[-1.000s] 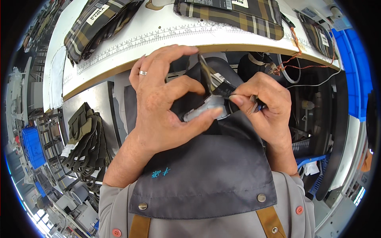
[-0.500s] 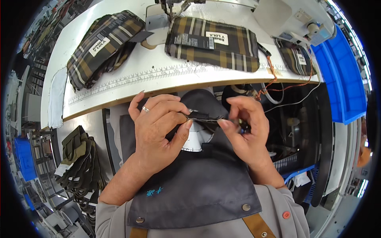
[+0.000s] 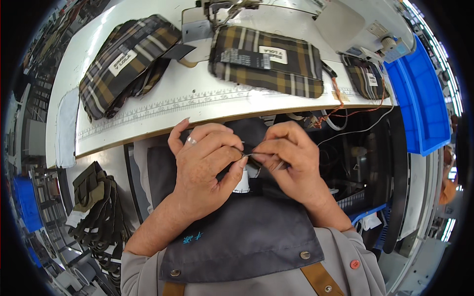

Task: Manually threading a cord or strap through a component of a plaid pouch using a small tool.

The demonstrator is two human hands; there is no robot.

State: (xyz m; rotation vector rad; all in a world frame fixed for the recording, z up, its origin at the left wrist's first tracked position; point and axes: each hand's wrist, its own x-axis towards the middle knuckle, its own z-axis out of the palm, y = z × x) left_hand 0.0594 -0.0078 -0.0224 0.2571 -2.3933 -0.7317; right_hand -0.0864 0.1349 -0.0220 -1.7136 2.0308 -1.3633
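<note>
Over my lap, just in front of the table edge, my left hand (image 3: 205,165) pinches the edge of a small dark fabric piece (image 3: 248,154) between thumb and forefinger. Its little finger is lifted, and a ring sits on one finger. Close beside it, my right hand (image 3: 292,160) pinches the same edge. Something dark shows under the right fingers, too hidden to name. Below the fingertips hangs a white piece (image 3: 242,184) with a stitched lower edge. The rest of the fabric is mostly covered by my hands and blends with my dark apron (image 3: 242,232).
Plaid pouches lie on the white sewing table (image 3: 197,106): a left pile (image 3: 143,54), a middle pouch (image 3: 291,74) and a right one (image 3: 360,74). Orange cords (image 3: 338,91) hang over the edge. A blue bin (image 3: 419,98) stands right; dark straps (image 3: 94,197) hang left.
My right hand has moved left, so both hands' fingertips now nearly meet. Its fingers have closed from a more spread pose. Less of the white piece shows. The whole view has shifted slightly.
</note>
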